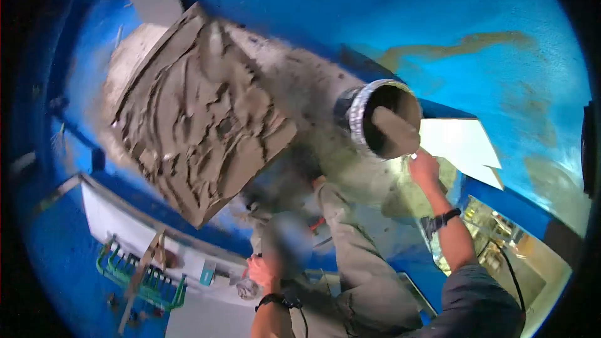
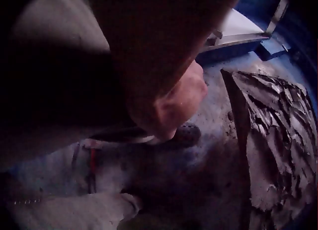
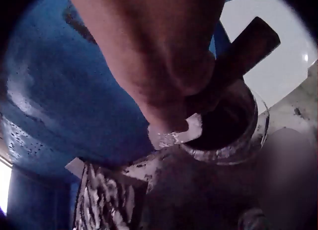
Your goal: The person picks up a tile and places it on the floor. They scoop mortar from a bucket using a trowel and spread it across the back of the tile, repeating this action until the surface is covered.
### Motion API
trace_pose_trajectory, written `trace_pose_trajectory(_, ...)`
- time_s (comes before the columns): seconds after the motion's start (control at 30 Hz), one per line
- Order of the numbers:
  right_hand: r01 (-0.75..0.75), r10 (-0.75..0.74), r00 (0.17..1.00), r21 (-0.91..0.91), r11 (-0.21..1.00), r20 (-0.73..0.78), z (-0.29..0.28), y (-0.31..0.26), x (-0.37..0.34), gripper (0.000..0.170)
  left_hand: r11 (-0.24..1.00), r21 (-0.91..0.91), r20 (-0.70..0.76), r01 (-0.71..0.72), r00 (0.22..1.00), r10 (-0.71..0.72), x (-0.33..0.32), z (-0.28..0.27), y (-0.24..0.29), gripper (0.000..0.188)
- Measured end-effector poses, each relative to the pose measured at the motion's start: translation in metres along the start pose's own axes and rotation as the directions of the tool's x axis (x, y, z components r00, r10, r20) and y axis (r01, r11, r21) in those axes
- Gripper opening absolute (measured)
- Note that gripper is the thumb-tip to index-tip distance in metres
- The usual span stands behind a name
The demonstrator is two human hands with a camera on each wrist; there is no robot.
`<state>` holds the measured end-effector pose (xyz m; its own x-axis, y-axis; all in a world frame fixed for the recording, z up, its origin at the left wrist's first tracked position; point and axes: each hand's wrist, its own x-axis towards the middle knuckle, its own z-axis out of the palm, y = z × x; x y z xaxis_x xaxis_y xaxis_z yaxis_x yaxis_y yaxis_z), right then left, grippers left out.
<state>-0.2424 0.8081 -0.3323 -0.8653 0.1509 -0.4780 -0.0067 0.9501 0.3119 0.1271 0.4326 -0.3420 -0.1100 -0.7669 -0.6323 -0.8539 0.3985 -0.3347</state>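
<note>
My right hand grips a trowel whose flat blade is coated in grey-brown paste. The blade slants over the mouth of the round bucket, which leans with its opening towards me. In the right wrist view a dark bar sticks out behind the hand, and a whitish piece shows at the fingers. Low by my legs, my left hand is curled round a thin flat object with a pale edge; I cannot tell what it is. A blurred round patch lies beside this hand in the head view.
A large square slab spread with thick ridged paste lies on the left. White sheets lie right of the bucket. At lower left, a green rack stands by a white surface. A lit opening is at lower right.
</note>
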Motion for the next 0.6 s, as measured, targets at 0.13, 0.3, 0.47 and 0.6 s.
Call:
trace_pose_trajectory(0.13,0.05,-0.04,0.991,-0.077,0.996,0.124,0.069,-0.02,0.101,0.023,1.0,0.027,0.067,-0.008,0.998,0.006,-0.003,0.016,-0.006,0.049)
trace_pose_trajectory(0.3,0.162,-0.167,0.966,0.043,0.986,0.2,0.07,-0.079,0.105,0.032,0.999,0.05,0.073,0.002,0.997,-0.006,-0.01,0.016,0.002,0.049)
trace_pose_trajectory(0.47,0.24,-0.314,0.937,0.375,0.895,0.152,0.11,0.008,0.107,0.033,0.999,-0.003,0.094,0.052,0.994,-0.051,-0.018,0.006,0.009,0.049)
trace_pose_trajectory(0.6,0.015,-0.204,0.964,0.727,0.686,0.172,0.112,0.046,0.066,0.032,0.995,-0.033,0.114,0.093,0.989,-0.088,-0.024,0.005,0.01,0.047)
